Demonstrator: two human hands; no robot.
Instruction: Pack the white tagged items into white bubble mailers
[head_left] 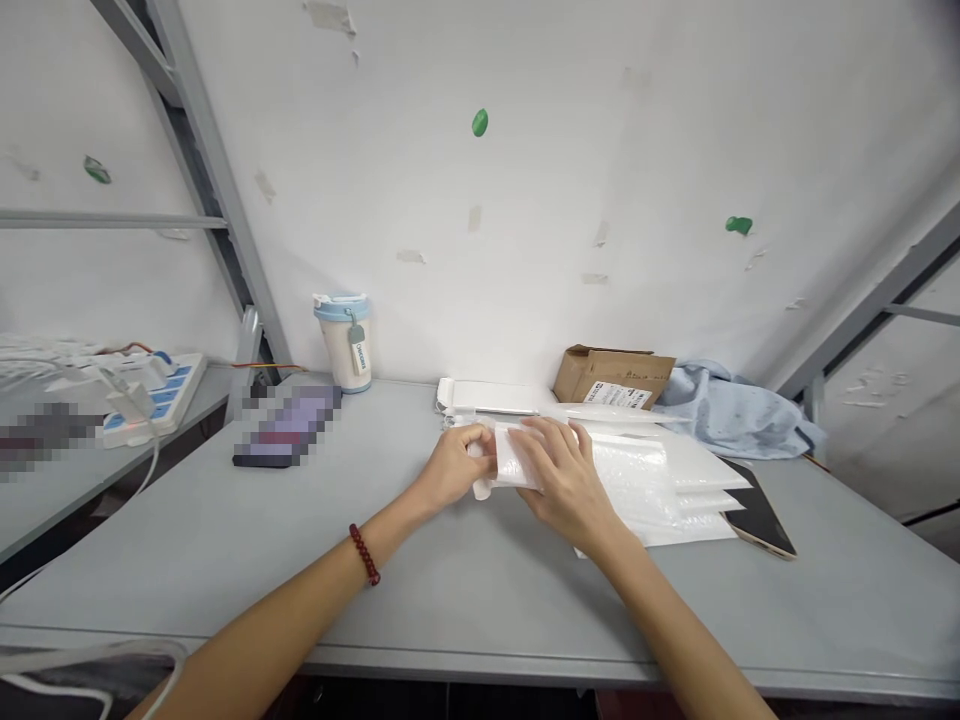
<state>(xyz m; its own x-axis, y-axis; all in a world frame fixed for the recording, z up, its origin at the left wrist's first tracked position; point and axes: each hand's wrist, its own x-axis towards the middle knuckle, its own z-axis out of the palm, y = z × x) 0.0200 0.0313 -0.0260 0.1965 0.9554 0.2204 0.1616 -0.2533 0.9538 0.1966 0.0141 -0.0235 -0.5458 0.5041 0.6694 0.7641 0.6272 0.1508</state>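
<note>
My left hand (456, 465), with a dark red bead bracelet (364, 554) on its wrist, is closed on the left end of a small white box (511, 462). A white flap (482, 489) sticks out below my left fingers. From the right, my right hand (562, 470) is wrapped over the same box, its fingers bent across the top. The box is held just above the grey table (450, 590). Beside and behind my right hand lies a fanned stack of white bubble mailers (637, 475); part of it is hidden by the hand.
Behind the hands lies a flat white box (491, 397). A brown cardboard box (611, 378) and a light blue cloth (739, 410) sit along the wall. A phone (761, 510) is at the right, a blurred phone (289, 430) and lidded cup (346, 345) at the left, beyond them a power strip (169, 400).
</note>
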